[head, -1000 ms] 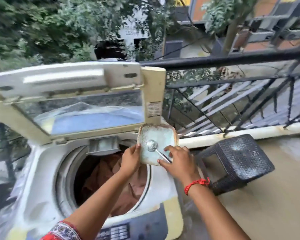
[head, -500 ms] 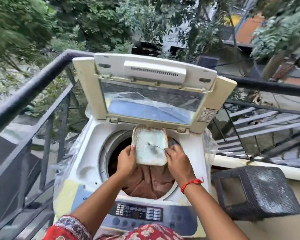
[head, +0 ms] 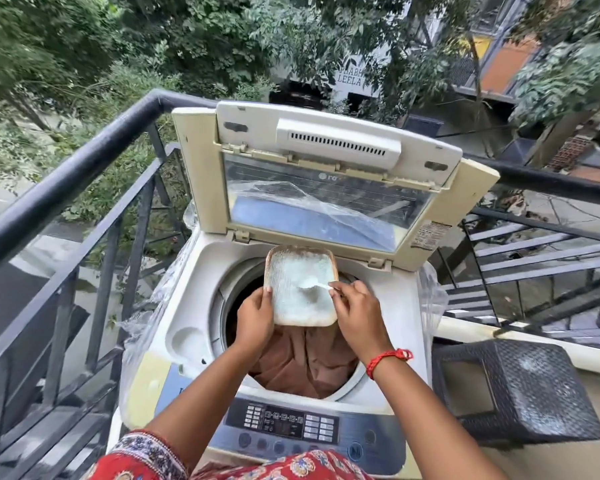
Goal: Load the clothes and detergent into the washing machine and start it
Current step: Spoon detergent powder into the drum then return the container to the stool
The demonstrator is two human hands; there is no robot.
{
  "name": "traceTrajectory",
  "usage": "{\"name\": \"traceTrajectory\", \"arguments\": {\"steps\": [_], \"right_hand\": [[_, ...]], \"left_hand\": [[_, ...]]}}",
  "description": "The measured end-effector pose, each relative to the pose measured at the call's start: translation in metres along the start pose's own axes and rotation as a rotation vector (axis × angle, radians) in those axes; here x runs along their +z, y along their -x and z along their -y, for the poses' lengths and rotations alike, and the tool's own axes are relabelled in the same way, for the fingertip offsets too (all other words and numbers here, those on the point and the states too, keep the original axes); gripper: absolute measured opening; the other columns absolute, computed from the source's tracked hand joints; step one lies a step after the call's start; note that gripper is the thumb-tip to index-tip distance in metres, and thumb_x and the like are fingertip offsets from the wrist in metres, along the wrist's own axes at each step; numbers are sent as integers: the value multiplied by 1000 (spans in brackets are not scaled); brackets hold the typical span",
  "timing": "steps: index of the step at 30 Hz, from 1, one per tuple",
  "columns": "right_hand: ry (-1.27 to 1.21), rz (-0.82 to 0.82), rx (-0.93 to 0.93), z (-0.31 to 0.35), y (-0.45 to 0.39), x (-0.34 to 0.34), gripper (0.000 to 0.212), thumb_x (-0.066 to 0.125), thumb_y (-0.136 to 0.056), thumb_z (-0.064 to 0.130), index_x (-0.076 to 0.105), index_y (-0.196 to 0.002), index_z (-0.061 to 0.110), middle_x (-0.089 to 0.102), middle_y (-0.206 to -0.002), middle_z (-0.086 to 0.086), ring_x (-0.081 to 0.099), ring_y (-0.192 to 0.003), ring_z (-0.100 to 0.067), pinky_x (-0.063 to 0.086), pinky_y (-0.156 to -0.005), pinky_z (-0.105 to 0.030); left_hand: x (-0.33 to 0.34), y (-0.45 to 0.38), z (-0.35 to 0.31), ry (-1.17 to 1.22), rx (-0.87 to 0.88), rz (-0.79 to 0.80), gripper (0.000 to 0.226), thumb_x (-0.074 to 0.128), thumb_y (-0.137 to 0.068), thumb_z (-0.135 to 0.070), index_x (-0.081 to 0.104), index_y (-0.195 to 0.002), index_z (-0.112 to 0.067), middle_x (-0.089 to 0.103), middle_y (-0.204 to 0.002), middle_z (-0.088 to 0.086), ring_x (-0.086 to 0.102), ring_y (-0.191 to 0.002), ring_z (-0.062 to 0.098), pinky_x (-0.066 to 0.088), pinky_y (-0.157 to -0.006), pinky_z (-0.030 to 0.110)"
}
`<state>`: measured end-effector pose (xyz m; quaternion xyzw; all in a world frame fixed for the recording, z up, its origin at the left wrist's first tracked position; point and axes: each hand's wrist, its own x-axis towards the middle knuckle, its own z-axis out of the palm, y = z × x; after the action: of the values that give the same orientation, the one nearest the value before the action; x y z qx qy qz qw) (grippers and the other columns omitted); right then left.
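With your left hand (head: 255,315) gripping the detergent dish (head: 300,285) and your right hand (head: 355,315) pinching the spoon (head: 314,288), scoop powder over the open drum (head: 229,299), keeping the dish level.

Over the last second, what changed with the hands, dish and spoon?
The dish came from the drum's right rim to above the clothes. The left hand still holds it; the right hand still works the spoon in the powder. The lid stayed up.

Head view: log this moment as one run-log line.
left hand: holds detergent dish over drum | right hand: spoon in powder | clothes: loaded | lid: open
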<state>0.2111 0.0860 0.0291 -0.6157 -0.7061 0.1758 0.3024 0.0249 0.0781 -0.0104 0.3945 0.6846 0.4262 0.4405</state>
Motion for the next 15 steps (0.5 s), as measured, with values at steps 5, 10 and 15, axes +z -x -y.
{"name": "traceTrajectory", "arguments": {"steps": [5, 10, 15], "right_hand": [[-4, -107, -58, -4, -11, -12, 22, 66, -89, 3, 76, -106, 11, 72, -96, -2, 68, -90, -16, 49, -84, -18], [65, -101, -76, -16, -18, -9, 34, 67, -81, -11, 75, -107, 9, 75, -103, -4, 71, -95, -18, 42, -90, -10], [5, -1, -128, -18, -12, 0, 40, 65, -79, -15, 76, -107, 10, 75, -104, -4, 69, -98, -14, 47, -94, -12]], "left_hand": [[-4, -1, 0, 1, 34, -15, 29, 41, -103, -31, 65, -86, -28, 72, -88, -2, 67, -87, 19, 53, -79, 42], [-6, 1, -6, 2, 67, -9, 27, 40, -103, -28, 64, -90, -29, 69, -85, -10, 63, -81, 5, 51, -76, 34], [-5, -2, -3, -34, 64, -50, 30, 40, -103, -30, 62, -82, -31, 67, -81, -1, 56, -71, 8, 43, -64, 24]]}}
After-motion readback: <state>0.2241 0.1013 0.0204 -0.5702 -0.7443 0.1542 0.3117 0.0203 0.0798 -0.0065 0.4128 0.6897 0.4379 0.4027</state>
